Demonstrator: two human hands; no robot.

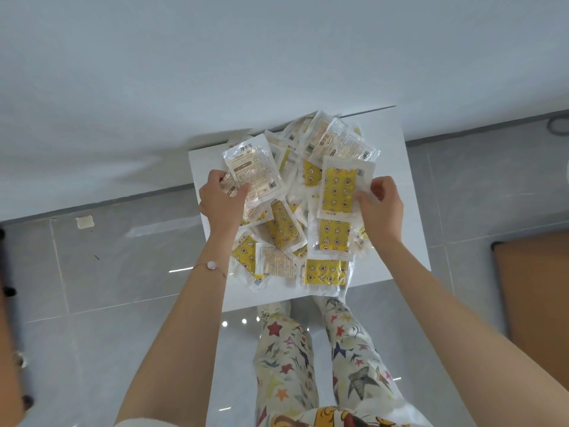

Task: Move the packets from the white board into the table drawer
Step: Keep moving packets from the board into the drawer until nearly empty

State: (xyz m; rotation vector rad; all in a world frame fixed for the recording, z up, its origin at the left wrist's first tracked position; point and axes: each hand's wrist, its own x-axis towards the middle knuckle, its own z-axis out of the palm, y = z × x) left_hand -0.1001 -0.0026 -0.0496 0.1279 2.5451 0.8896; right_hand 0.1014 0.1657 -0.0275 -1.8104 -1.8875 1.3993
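Note:
A white board [397,192] lies on the floor against the wall, covered by a heap of several clear packets [286,229], many with yellow star-printed inserts. My left hand [220,198] grips a pale printed packet [252,171] lifted off the heap's left side. My right hand [380,204] pinches the right edge of a yellow star packet [340,192], tilted up above the pile. No drawer is in view.
Grey glossy floor tiles [123,263] surround the board. A white wall [215,72] rises behind it. A brown panel [535,303] lies at the right. My legs in star-patterned trousers [286,359] stand just before the board's near edge.

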